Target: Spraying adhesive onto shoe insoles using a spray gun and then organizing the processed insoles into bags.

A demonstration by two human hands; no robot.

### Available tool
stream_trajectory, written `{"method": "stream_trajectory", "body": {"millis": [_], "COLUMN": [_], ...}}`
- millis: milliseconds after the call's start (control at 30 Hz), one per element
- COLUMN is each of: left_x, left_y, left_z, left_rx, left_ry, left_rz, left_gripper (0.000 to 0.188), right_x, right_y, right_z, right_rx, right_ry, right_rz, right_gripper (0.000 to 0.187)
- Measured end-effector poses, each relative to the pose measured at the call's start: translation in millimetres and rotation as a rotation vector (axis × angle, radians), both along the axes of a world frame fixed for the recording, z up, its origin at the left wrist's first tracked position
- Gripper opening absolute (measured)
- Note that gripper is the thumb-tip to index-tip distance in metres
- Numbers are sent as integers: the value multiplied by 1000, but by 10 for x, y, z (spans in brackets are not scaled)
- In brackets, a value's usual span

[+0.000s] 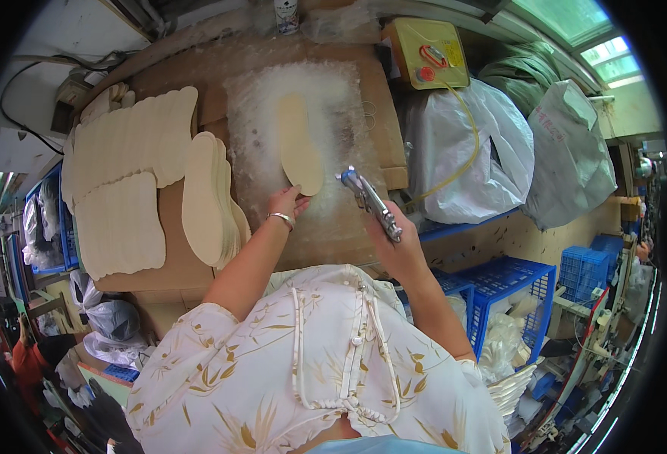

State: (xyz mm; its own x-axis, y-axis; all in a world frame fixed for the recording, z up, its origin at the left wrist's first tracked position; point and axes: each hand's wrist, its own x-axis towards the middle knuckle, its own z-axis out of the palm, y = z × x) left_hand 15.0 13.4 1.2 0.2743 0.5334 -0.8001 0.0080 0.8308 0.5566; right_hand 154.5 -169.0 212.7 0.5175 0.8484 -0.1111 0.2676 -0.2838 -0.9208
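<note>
My left hand (287,203) pinches the near, rounded end of a cream insole (297,144), which lies on a whitened, residue-crusted patch (254,98) of the cardboard-covered table. In my right hand (395,240) is a silver spray gun (371,203), its blue-tipped nozzle pointing left toward the insole. Fingers wrap around the gun's handle, and a yellowish hose (469,144) runs up from near that hand. Left of my left hand stands a fanned stack of the same insoles (206,197). Beyond it, more insoles (125,144) overlap in long rows.
A yellow jerrycan (426,53) with a red cap sits at the back right, the hose running from it. White sacks (473,144) bulge beside the table's right side. Blue plastic crates (511,287) stand lower right. A spray can (286,15) is at the far edge.
</note>
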Motion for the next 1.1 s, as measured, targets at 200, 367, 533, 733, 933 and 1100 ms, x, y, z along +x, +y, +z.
{"method": "stream_trajectory", "body": {"millis": [200, 367, 533, 733, 933, 1100], "left_x": [-68, -79, -62, -62, -75, -58], "left_y": [-77, -75, -66, -75, -65, -72], "left_z": [-34, -67, -41, 9, -88, -57], "left_rx": [-47, -39, -52, -52, -54, -53], "left_ry": [-27, -53, -49, -43, -56, -36], "left_rz": [26, 2, 13, -2, 0, -1], "left_gripper": [25, 24, 20, 21, 20, 20], "right_x": [28, -9, 10, -35, -73, -63], "right_y": [323, 376, 360, 320, 205, 201], "right_z": [7, 19, 2, 12, 35, 58], "right_rx": [12, 31, 30, 15, -9, -19], "right_ry": [-34, -51, -80, -55, 4, -33], "right_rz": [-68, -47, -119, -75, -39, -67], "right_gripper": [25, 24, 22, 23, 22, 21]}}
